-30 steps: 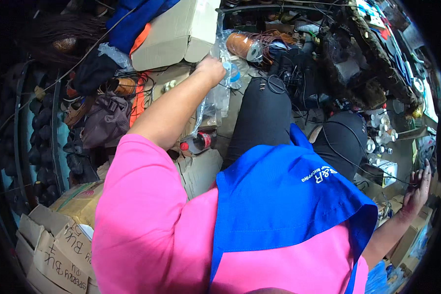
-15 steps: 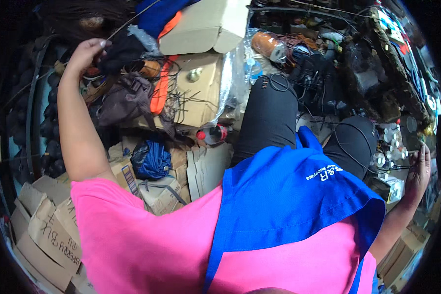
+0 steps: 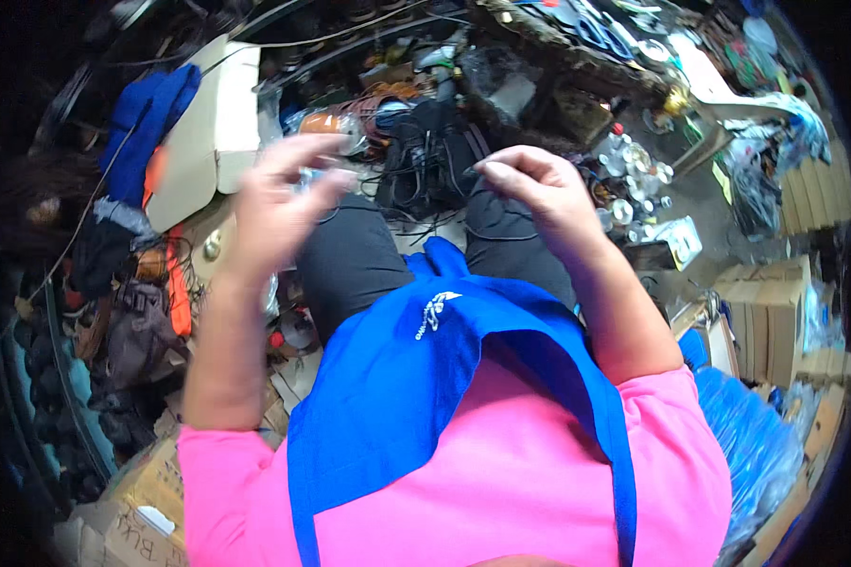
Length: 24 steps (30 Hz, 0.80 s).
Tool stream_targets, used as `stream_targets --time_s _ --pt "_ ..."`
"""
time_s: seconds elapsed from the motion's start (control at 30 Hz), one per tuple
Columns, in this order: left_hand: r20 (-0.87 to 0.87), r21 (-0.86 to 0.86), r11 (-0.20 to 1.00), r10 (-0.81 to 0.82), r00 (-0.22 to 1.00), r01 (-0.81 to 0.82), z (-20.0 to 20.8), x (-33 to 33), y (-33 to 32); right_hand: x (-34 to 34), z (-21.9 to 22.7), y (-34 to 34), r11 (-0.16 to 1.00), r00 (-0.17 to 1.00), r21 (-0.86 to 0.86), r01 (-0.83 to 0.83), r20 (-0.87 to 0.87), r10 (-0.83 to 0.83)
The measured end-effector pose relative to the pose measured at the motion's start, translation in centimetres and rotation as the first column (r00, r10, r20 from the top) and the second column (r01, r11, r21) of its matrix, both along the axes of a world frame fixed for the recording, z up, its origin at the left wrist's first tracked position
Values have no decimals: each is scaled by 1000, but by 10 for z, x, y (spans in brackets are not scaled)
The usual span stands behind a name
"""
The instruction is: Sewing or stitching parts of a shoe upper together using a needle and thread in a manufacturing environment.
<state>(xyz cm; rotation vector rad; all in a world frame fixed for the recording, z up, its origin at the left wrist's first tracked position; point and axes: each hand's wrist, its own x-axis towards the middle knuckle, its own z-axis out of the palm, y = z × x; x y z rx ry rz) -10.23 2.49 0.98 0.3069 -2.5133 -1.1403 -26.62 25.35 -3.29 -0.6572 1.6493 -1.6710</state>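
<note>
My left hand point(image 3: 276, 203) is raised over my left thigh and blurred by motion. Its thumb and fingers are apart, with nothing seen between them. Above my right knee, my right hand point(image 3: 548, 194) has thumb and forefinger pinched together. A tiny dark bit shows at those fingertips, too small to name. A thin black cord point(image 3: 503, 236) lies across my right thigh. Between and beyond the hands stands a pair of black lace-up shoes point(image 3: 408, 163). I wear a blue apron point(image 3: 388, 312) over a pink shirt.
Left are a bent cardboard sheet point(image 3: 187, 165), blue cloth point(image 3: 142, 128) and an orange strap point(image 3: 177, 288). An orange thread spool point(image 3: 320, 124) sits beyond my left hand. Several small clear containers point(image 3: 626, 163) cluster right, with cardboard boxes point(image 3: 764, 302) and a blue plastic bag point(image 3: 747, 444) nearer.
Both hands have come in from wide apart to above my knees. The left no longer pinches at the far left. My view has turned to the right.
</note>
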Motion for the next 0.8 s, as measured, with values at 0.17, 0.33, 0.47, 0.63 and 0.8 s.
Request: stream_targets --time_s 0.17,0.33,0.47,0.63,0.8 --pt "-71 740 643 -218 973 198 -29 -62 72 9 -7 3 992 999 -119 -44 11 46" --pt "-102 695 688 -192 976 208 -37 -86 88 -2 -17 19 995 999 -93 23 -40 -27" --pt "-63 643 743 -189 980 184 -44 -101 93 -14 -22 29 998 990 -30 52 -128 -55" --pt "-147 759 569 -326 934 318 -62 -134 132 -36 -19 47 971 977 -210 110 -159 -145" --pt "279 754 496 -836 473 432 -82 -130 166 -103 -21 136 724 837 -429 539 176 -519"
